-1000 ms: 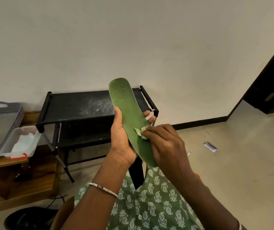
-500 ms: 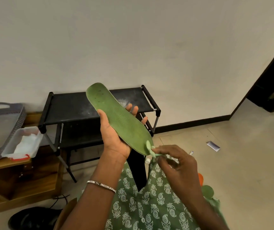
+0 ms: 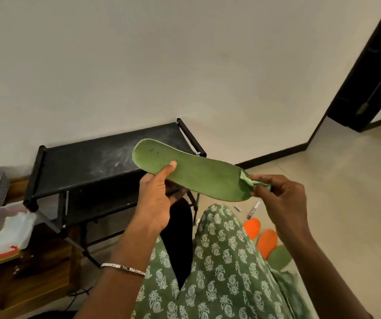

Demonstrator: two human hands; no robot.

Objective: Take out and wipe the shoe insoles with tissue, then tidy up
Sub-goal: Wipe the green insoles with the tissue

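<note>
Black shoe rack (image 3: 88, 162) behind: left hand (image 3: 155, 203) grips the green insole (image 3: 196, 178), right hand (image 3: 284, 199) fingers (image 3: 268, 179) pinch the tissue (image 3: 250, 181) at its end. Wiping underway, tidying left.

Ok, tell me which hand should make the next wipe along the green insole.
Right. The right hand pinches the tissue at one end of the green insole, so it can likely sweep along the surface. The left hand grips the insole from underneath, thumb on top, steadying it.
</note>
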